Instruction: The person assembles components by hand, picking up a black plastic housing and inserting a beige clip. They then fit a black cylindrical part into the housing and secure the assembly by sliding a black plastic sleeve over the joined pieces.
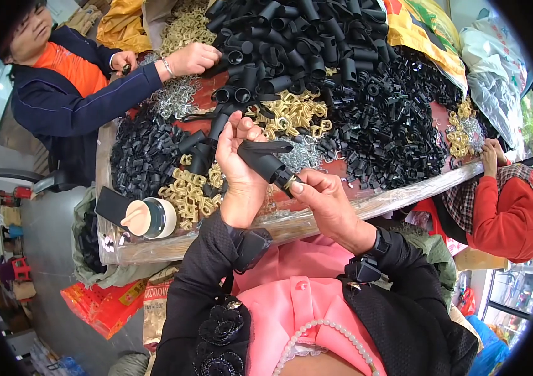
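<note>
A black plastic tube point(259, 161) with a side strap lies slanted in my left hand point(239, 172), whose fingers wrap around it. At its lower right end my right hand point(332, 203) pinches with thumb and fingers, where a bit of gold-coloured metal shows; its shape is mostly hidden. Both hands are held above the table's near edge. Just beyond them lie a heap of gold-coloured clips point(292, 114) and a small pile of silver wire pieces point(301, 155). More black tubes point(279, 37) are heaped at the far side.
Small black parts point(391, 125) cover the right of the red table. At near left stand a lidded jar point(148, 218), a dark phone point(111, 205) and gold clips point(192, 194). A co-worker's hand point(194, 59) reaches in from the left; another person's red sleeve point(498, 213) is at right.
</note>
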{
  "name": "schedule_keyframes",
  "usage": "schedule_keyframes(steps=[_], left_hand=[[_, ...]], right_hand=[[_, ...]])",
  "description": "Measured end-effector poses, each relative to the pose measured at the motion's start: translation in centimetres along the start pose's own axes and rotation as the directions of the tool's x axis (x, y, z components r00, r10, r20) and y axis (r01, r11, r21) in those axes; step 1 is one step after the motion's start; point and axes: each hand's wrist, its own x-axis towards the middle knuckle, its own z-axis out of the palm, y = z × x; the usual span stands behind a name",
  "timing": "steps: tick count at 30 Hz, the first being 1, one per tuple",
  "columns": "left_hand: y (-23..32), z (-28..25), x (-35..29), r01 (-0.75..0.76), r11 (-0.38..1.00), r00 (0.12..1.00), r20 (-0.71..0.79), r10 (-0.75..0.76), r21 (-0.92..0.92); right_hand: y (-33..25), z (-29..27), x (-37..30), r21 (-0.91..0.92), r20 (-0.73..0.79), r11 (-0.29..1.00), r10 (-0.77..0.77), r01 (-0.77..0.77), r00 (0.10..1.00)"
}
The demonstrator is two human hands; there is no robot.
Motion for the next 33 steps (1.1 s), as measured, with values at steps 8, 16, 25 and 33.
schedule_keyframes(steps=[8, 16, 25, 33], left_hand=[[0.0, 0.5, 0.1, -0.058, 0.995, 0.998, 0.01, 0.057, 0.076], [-0.1, 0.7, 0.0, -0.059, 0.994, 0.998, -0.007, 0.06, 0.088], [-0.2, 0.1, 0.0, -0.107, 0.987, 0.993, -0.04, 0.112, 0.117], [-0.2, 0.1, 0.2, -0.121, 0.985, 0.991, -0.033, 0.126, 0.123]], right_hand=[[-0.4, 0.3, 0.0, -0.047, -0.015, 0.999, -0.004, 0.004, 1.0], [-0.3, 0.6, 0.0, -0.081, -0.066, 0.995, -0.062, 0.056, 0.996], [0.0, 0.0, 0.2, -0.016, -0.013, 1.0, 0.016, -0.016, 1.0], [0.0, -0.3, 0.6, 0.108, 0.004, 0.991, 0.082, -0.082, 0.997]])
